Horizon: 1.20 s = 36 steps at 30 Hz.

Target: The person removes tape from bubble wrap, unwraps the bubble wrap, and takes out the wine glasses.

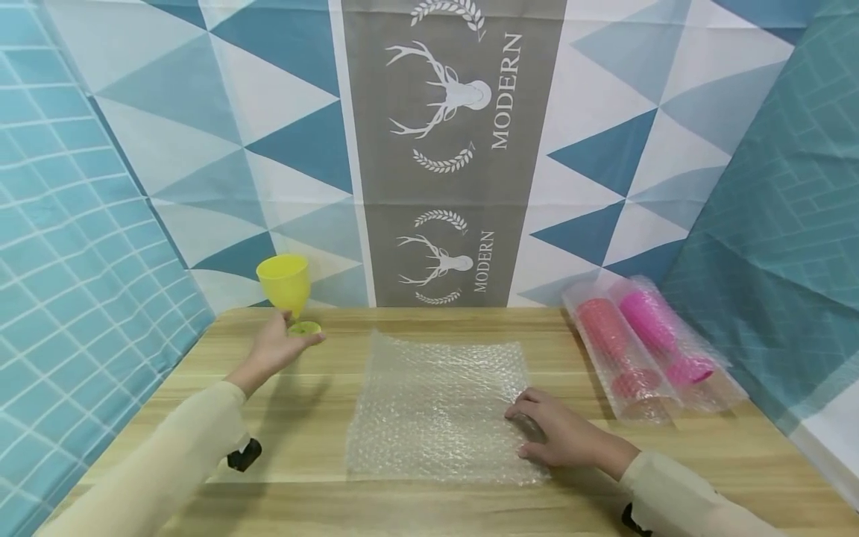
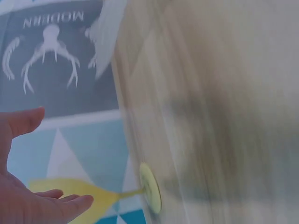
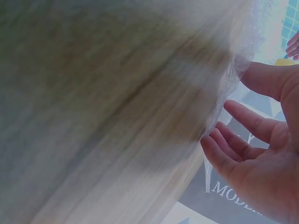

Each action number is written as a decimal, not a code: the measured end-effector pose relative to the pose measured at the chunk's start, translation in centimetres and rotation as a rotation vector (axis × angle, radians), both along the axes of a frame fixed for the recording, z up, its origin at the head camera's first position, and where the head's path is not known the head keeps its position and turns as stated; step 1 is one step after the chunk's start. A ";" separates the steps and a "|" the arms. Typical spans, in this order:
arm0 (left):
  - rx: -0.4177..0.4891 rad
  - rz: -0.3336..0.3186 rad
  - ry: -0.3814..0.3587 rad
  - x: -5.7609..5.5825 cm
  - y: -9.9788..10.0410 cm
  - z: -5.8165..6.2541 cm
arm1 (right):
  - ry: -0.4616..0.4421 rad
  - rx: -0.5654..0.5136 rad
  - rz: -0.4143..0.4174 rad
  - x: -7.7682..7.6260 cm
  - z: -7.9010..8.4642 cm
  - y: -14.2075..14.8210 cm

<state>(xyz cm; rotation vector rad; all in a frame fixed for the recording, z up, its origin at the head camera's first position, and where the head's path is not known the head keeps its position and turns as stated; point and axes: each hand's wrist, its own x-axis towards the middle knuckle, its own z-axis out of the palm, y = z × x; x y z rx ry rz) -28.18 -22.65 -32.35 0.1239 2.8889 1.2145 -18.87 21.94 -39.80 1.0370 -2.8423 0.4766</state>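
A yellow plastic goblet (image 1: 285, 282) stands upright at the back left of the table, on a thin stem and round base. My left hand (image 1: 271, 349) is beside its stem, thumb spread apart from the fingers. In the left wrist view the goblet (image 2: 105, 199) shows past loosely extended fingers, not gripped. A sheet of bubble wrap (image 1: 436, 418) lies spread flat in the middle of the table. At its right edge rests my right hand (image 1: 560, 431). The right wrist view shows relaxed, slightly bent fingers (image 3: 247, 119) with their tips at the wrap's edge.
To the right lie two goblets rolled in bubble wrap, one red (image 1: 607, 332) and one pink (image 1: 652, 322), side by side. Behind the wooden table (image 1: 389, 511) hangs a patterned cloth (image 1: 456, 179). Blue tiled-print cloth (image 1: 74, 246) closes off the left side.
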 end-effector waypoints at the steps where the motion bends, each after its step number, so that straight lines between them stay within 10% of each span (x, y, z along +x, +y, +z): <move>1: -0.010 -0.008 -0.009 0.3 0.4 -0.1 | 0.004 -0.002 0.002 0.0 0.0 0.0; 19: -0.113 -0.077 -0.039 4.3 4.7 -2.7 | -0.001 -0.007 0.022 0.1 -0.2 0.1; 36: 0.091 -0.053 -0.215 6.8 5.7 -4.0 | -0.035 -0.011 0.019 0.0 0.1 0.2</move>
